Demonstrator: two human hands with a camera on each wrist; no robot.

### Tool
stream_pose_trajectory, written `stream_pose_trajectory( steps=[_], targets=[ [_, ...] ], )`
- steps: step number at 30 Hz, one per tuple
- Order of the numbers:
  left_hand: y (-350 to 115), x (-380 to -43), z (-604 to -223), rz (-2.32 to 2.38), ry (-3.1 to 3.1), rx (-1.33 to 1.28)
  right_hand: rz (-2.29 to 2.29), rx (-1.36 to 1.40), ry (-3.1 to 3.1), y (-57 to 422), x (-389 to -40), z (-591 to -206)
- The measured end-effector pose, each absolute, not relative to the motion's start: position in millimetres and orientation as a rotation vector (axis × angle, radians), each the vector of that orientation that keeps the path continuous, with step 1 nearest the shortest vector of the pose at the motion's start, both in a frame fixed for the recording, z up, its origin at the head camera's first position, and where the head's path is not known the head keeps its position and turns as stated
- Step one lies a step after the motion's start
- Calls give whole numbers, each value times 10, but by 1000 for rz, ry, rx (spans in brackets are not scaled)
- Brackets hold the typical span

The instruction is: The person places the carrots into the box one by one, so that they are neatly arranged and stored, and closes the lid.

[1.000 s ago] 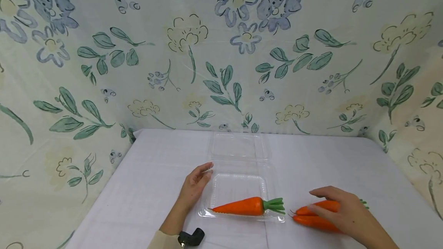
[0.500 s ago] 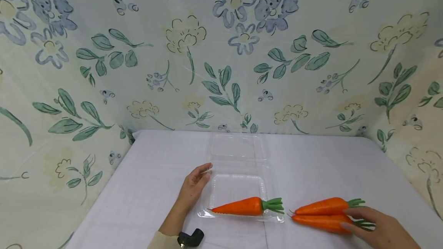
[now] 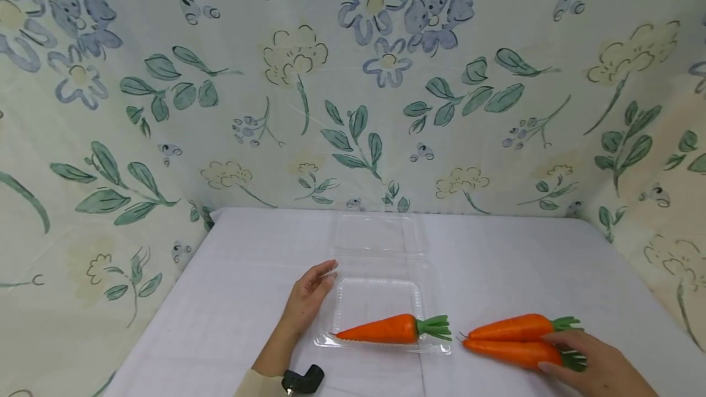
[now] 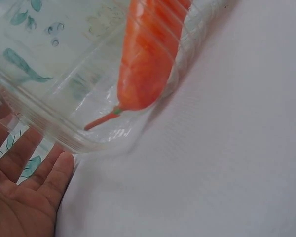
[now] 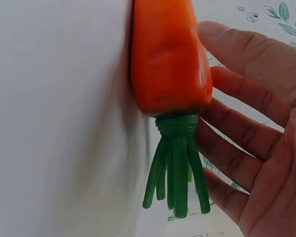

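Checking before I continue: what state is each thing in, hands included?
Container: open
Lid: folded back
Boxed carrot: lying in container
Far carrot: lying, not held
Near carrot: lying alongside far carrot
Left hand: fingers relaxed at container's left edge
Right hand: thumb and fingers around near carrot's thick end

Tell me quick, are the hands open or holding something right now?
Left hand: open, beside the clear box.
Right hand: holding the nearer carrot of the pair at its thick end.
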State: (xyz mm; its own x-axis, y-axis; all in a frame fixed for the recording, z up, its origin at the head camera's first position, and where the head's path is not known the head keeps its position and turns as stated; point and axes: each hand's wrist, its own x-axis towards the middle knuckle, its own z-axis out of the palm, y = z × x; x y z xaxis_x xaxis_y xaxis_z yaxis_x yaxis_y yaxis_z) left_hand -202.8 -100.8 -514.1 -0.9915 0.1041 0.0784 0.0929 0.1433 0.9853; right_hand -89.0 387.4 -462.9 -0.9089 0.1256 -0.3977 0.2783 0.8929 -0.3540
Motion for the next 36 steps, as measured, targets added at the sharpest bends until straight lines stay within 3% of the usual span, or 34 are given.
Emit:
stream_pose_trajectory(
  steps=[36],
  targets=[
    [-1013,-2047,-5161,2056,2347,205,-571,258,2697,3722,-932,-4510]
  ],
)
